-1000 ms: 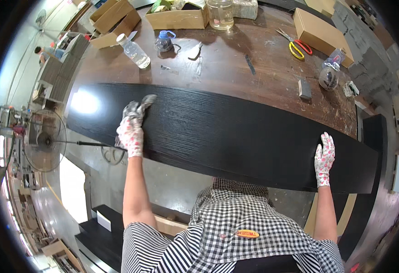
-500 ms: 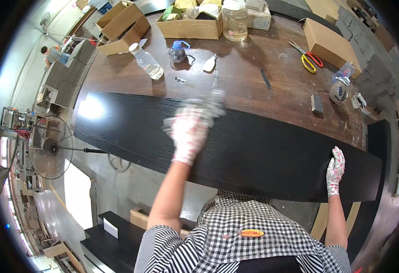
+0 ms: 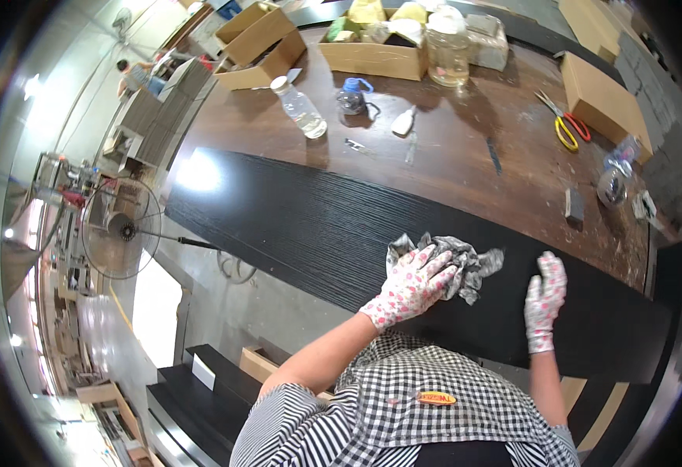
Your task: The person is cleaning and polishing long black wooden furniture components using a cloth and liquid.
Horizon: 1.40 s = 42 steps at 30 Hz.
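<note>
We press our left hand [image 3: 411,286], in a flowered glove, onto a crumpled grey rag [image 3: 454,261]; the fingers [image 3: 434,265] lie spread over the cloth and hold it flat against the long black board [image 3: 294,226] rather than clenching round it; the rag bunches out just past the fingertips, toward the right hand. Our right hand [image 3: 544,298], gloved the same way, rests flat on the board close beside the rag, its fingers [image 3: 551,268] released and straight, gripping nothing. The board runs across the brown workbench [image 3: 450,167]; well beyond our fingertips lie a clear plastic bottle [image 3: 299,107], a glass jar [image 3: 448,54], yellow-handled scissors [image 3: 563,124] and open cardboard boxes [image 3: 259,43]; off to the left of the left hand stands a floor fan [image 3: 121,228].
</note>
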Each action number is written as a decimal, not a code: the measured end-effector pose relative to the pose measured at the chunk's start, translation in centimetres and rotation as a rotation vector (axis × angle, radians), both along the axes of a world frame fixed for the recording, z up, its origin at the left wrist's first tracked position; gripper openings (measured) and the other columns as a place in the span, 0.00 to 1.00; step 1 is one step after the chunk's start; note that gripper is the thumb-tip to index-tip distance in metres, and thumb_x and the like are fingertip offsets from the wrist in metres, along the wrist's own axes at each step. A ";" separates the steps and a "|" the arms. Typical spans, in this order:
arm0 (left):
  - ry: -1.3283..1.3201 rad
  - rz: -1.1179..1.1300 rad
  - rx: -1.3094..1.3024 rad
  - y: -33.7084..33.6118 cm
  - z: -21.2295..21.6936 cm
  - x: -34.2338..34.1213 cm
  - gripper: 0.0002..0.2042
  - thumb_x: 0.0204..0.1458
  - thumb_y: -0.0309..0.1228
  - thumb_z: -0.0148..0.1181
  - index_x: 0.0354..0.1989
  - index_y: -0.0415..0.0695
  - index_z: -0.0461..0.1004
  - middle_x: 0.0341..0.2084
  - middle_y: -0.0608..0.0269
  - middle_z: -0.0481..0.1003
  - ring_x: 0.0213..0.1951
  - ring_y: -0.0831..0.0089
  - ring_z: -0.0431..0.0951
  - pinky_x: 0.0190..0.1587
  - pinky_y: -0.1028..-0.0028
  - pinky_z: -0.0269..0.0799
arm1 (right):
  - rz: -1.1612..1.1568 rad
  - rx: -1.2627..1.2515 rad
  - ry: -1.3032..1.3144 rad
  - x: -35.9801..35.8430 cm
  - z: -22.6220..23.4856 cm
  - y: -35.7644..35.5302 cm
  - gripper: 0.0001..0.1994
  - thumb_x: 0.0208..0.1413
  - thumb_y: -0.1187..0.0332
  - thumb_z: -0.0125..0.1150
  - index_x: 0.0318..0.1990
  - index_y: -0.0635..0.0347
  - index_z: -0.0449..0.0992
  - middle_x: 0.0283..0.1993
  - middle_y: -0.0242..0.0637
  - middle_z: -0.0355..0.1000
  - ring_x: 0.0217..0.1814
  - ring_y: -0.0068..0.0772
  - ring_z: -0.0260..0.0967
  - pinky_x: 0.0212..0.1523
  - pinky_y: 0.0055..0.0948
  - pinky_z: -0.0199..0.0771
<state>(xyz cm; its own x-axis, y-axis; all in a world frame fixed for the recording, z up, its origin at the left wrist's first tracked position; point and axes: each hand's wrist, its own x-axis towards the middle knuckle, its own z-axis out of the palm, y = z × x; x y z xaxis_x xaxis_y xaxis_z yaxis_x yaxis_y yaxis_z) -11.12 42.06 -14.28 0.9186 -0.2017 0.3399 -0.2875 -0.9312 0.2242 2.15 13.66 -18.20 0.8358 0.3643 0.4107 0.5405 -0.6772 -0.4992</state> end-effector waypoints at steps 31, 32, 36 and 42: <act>-0.136 1.207 0.131 56.4 -0.5 -14.8 0.13 0.54 0.33 0.52 0.44 0.43 0.77 0.43 0.50 0.77 0.48 0.54 0.74 0.55 0.60 0.67 | 0.031 -0.369 -0.089 -6.7 0.5 24.6 0.23 0.53 0.75 0.53 0.59 0.56 0.68 0.67 0.36 0.61 0.71 0.43 0.52 0.70 0.43 0.48; -0.285 1.205 0.205 57.2 -1.3 -16.8 0.12 0.56 0.33 0.49 0.43 0.43 0.77 0.39 0.52 0.77 0.41 0.52 0.77 0.49 0.60 0.72 | 0.048 -0.359 -0.088 -6.5 0.3 24.8 0.23 0.53 0.75 0.53 0.59 0.56 0.68 0.67 0.36 0.61 0.71 0.43 0.52 0.70 0.43 0.48; -0.195 0.741 -0.008 41.8 0.0 -13.3 0.15 0.55 0.38 0.53 0.49 0.47 0.74 0.37 0.58 0.78 0.34 0.58 0.77 0.40 0.64 0.75 | 0.011 -0.395 -0.116 -6.5 0.1 24.0 0.23 0.54 0.75 0.53 0.60 0.56 0.68 0.66 0.37 0.62 0.71 0.44 0.53 0.70 0.42 0.50; 0.104 0.400 -0.032 31.6 1.0 -11.9 0.22 0.47 0.34 0.55 0.53 0.46 0.72 0.51 0.55 0.73 0.55 0.53 0.71 0.57 0.57 0.66 | 0.011 -0.435 -0.136 -6.4 -0.8 23.7 0.23 0.55 0.74 0.52 0.61 0.56 0.67 0.67 0.37 0.61 0.71 0.44 0.52 0.70 0.44 0.49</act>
<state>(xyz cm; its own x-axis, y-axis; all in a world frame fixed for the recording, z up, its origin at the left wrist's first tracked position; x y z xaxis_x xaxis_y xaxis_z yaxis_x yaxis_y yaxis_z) -23.05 73.64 -13.31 0.9523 0.1869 0.2411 0.1211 -0.9570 0.2636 -4.26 37.37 -18.96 0.7799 0.5359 0.3234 0.5900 -0.8019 -0.0939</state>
